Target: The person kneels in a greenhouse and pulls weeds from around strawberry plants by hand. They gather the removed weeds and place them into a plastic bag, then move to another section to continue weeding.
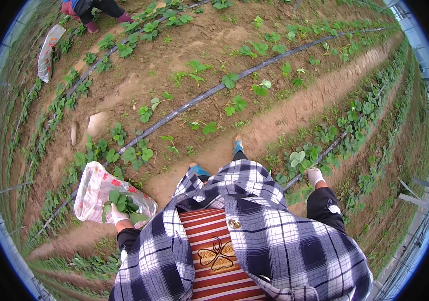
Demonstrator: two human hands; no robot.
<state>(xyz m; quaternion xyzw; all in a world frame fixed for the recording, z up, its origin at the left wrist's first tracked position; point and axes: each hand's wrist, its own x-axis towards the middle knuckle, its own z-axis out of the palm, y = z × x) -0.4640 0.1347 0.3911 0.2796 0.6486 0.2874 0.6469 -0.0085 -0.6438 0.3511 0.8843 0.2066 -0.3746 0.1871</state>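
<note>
My left hand (118,215), in a whitish glove, is closed around a bunch of green strawberry-like leaves (121,203). That bunch lies over a clear plastic bag with red print (96,192), which rests open-mouthed on the plants at the left. My right hand (315,176), gloved too, reaches out to the right among the leafy plants (298,158) beside a dark drip hose (327,150). Its fingertips are at the leaves and partly hidden, so whether they grip a stem cannot be told.
Another dark hose (199,98) crosses the soil ahead, with small plants along it. A co-worker (103,9) bends at the upper left, near another plastic bag (48,52). A pale stone-like lump (98,124) lies on the soil. Further plant rows run along the right.
</note>
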